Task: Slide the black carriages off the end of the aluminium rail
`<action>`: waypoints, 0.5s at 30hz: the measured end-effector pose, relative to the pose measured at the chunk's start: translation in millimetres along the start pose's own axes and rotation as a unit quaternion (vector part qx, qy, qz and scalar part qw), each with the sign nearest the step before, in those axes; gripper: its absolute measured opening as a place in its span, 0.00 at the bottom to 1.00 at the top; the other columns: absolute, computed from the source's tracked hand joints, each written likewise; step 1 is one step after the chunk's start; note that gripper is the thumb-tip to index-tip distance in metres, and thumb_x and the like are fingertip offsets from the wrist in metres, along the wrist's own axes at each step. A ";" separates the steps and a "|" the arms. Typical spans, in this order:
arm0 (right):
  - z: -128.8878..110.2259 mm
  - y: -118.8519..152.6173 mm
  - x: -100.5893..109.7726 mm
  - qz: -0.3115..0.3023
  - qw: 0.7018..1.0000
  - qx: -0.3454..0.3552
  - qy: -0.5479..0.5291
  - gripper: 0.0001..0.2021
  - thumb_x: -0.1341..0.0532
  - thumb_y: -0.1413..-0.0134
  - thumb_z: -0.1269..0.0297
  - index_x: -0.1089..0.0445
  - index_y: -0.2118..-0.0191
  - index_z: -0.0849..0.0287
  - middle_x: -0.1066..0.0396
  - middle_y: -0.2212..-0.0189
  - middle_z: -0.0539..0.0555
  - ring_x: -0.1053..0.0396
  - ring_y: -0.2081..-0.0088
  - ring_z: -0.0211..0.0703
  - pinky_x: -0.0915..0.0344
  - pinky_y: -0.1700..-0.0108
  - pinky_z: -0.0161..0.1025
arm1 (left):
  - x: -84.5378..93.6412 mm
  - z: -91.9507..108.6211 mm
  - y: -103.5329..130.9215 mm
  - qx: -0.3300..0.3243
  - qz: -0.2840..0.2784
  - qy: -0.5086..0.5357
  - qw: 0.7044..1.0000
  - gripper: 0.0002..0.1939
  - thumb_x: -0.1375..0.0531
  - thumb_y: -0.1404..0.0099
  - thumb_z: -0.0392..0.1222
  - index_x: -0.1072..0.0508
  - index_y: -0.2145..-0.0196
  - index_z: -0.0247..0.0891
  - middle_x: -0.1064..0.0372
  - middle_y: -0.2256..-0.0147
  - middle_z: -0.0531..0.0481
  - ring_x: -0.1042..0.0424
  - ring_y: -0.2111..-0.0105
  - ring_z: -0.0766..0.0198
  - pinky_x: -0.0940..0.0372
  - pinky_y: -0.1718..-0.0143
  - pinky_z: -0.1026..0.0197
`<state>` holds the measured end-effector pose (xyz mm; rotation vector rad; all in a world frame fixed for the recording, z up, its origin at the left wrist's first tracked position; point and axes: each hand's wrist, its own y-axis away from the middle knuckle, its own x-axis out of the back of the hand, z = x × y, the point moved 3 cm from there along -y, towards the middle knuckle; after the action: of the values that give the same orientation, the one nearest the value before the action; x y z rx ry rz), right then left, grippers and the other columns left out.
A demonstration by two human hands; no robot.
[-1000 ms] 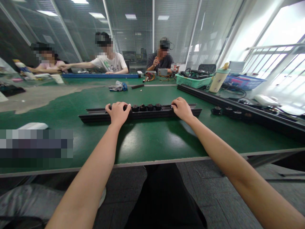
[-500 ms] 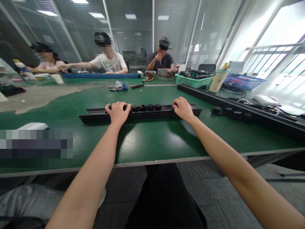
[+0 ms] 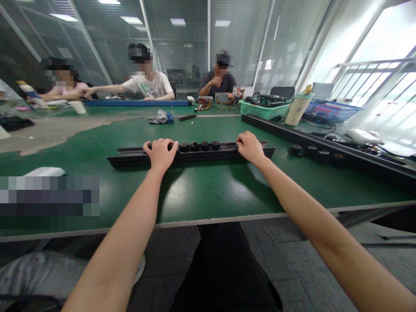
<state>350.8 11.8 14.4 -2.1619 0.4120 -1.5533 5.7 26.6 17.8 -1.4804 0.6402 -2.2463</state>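
Observation:
A long black rail (image 3: 198, 157) lies crosswise on the green table in front of me. Several round black parts (image 3: 204, 146) sit in a row along its channel, between my hands. My left hand (image 3: 161, 154) is bent over the left part of the rail, its fingers curled down round something dark at the left end of the row. My right hand (image 3: 250, 147) grips the rail toward its right end, with thumb and fingers closed at its edge. The fingertips of both hands are partly hidden.
More black round parts (image 3: 311, 151) lie at right beside a long black rail (image 3: 341, 149). Behind stand a green basket (image 3: 264, 112) of cables, a bottle (image 3: 299, 108) and a blue basket (image 3: 338, 113). A crumpled cloth (image 3: 161, 117) lies farther back. Three people sit across the table.
My right hand has shifted very slightly to the right. My left hand and the rail look unchanged.

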 end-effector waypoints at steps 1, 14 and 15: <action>-0.4 0.0 0.2 -0.001 1.000 -0.002 0.001 0.10 0.43 0.35 0.73 0.23 0.60 0.57 0.27 0.53 0.65 0.31 0.48 0.59 0.31 0.49 0.49 | 0.4 0.4 0.1 0.002 -0.001 -0.001 1.000 0.16 0.45 0.25 0.51 0.20 0.60 0.45 0.20 0.50 0.42 0.29 0.43 0.43 0.54 0.31 0.35; 3.5 -1.0 -6.7 -0.009 1.000 0.005 -0.001 0.15 0.45 0.34 0.73 0.21 0.54 0.60 0.29 0.51 0.67 0.33 0.45 0.60 0.30 0.47 0.52 | 1.1 1.5 0.4 0.003 -0.002 -0.004 1.000 0.16 0.46 0.25 0.51 0.21 0.61 0.44 0.20 0.50 0.41 0.29 0.44 0.44 0.54 0.31 0.36; 3.9 -1.2 -7.3 -0.010 1.000 0.006 0.000 0.14 0.45 0.34 0.73 0.21 0.54 0.61 0.29 0.51 0.67 0.33 0.45 0.61 0.30 0.47 0.52 | 0.9 1.2 0.4 0.003 -0.003 -0.004 1.000 0.16 0.46 0.25 0.51 0.20 0.61 0.44 0.20 0.50 0.41 0.29 0.44 0.44 0.54 0.31 0.37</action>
<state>352.1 17.1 8.0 -2.1640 0.3805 -1.5616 6.5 25.6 18.6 -1.4885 0.6266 -2.2441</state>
